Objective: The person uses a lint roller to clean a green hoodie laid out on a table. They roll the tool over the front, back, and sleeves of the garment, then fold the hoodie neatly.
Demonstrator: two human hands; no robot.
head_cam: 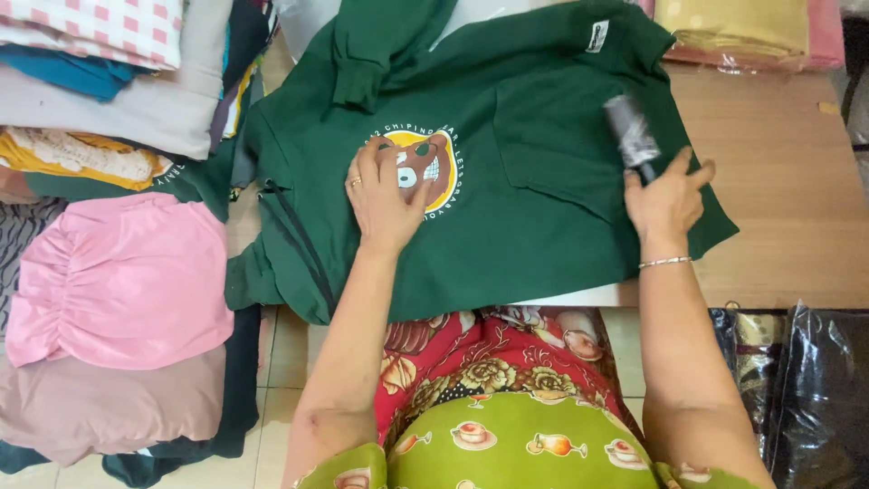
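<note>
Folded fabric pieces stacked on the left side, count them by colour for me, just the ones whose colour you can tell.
Pink ruffled cloth: 1
Mauve-brown cloth: 1
Yellow patterned cloth: 1
Grey cloth: 1
Teal cloth: 1
Pink-and-white checked cloth: 1
Total: 6. Darker pieces beneath are too hidden to count.
</note>
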